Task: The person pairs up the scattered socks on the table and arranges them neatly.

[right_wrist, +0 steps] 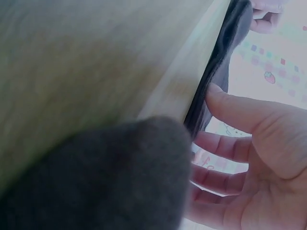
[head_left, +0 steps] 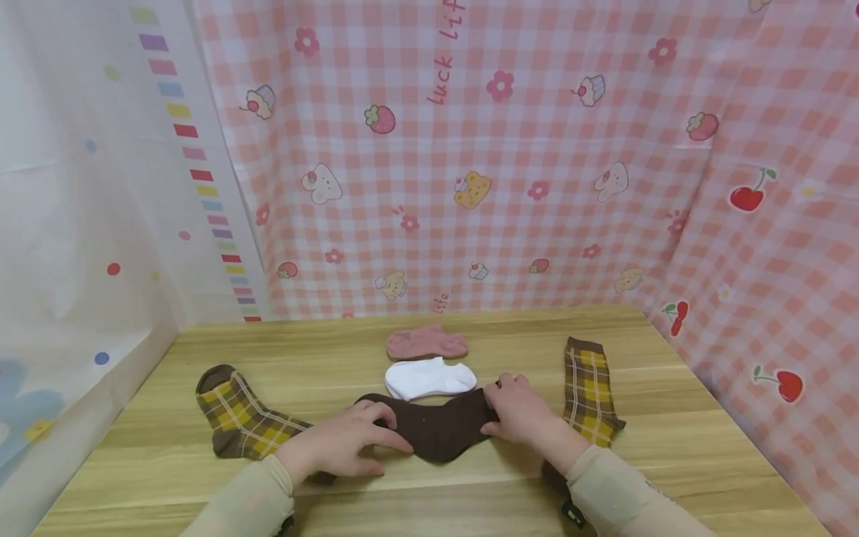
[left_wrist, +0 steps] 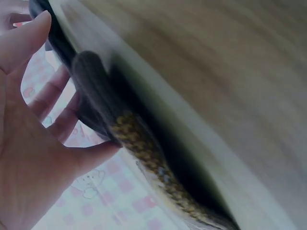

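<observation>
A dark brown sock (head_left: 436, 425) lies spread in the middle of the table, its heel bulging toward me. My left hand (head_left: 342, 440), fingers spread, rests at its left end, above the brown toe (left_wrist: 88, 76) of a plaid sock. At the other end my right hand (head_left: 520, 410) pinches the brown sock, thumb on the near edge and fingers beyond it. In the right wrist view the thumb (right_wrist: 235, 108) touches the dark cloth. The left yellow-and-brown plaid sock (head_left: 235, 418) is partly covered by my left hand; my right forearm partly covers the right plaid sock (head_left: 590, 380).
Behind the brown sock lie a white ankle sock (head_left: 429, 378) and, farther back, a pink ankle sock (head_left: 426, 344). The wooden table (head_left: 678, 418) ends at a pink checked curtain (head_left: 436, 246). A white curtain (head_left: 87, 246) hangs at the left.
</observation>
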The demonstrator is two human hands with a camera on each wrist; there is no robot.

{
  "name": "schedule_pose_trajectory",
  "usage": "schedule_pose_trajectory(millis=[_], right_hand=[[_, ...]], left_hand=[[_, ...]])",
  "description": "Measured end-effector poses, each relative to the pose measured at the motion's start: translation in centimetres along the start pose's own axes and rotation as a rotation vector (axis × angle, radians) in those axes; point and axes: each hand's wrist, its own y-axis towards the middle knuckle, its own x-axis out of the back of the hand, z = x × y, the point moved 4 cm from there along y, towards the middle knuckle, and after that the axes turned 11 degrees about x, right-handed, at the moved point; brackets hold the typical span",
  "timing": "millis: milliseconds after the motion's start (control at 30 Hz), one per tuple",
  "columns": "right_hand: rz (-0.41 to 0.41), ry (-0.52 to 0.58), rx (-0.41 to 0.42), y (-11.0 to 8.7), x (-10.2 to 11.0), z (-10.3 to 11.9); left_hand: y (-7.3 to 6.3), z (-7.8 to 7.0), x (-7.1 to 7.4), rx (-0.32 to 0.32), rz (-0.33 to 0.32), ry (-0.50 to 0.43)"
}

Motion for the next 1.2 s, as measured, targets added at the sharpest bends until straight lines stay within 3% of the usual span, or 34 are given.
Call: schedule_pose_trajectory(millis=[233, 433, 667, 1033, 1200], right_hand=[[0.009, 0.052, 0.038, -0.2, 0.0, -0.6], [-0.004, 0.065, 0.088, -0.7, 0.7, -1.1], [-0.059, 0.028, 0.137, -1.5, 1.7, -1.6], [-0.127, -0.013, 0.099, -2.6, 2.7, -3.5], [-0.133, -0.002, 0.075, -3.1, 3.2, -4.3]], left_hand=[[0.3, -0.4, 0.3, -0.015, -0.041, 0.009], [0.2, -1.2, 0.8, -0.062, -0.140, 0.001], [0.4, -3.3, 1.3, -0.093, -0.260, 0.034], [1.1, -6.4, 0.8, 0.021, -0.235, 0.026], [1.6, -7.2, 0.6, 0.039, -0.247, 0.036]])
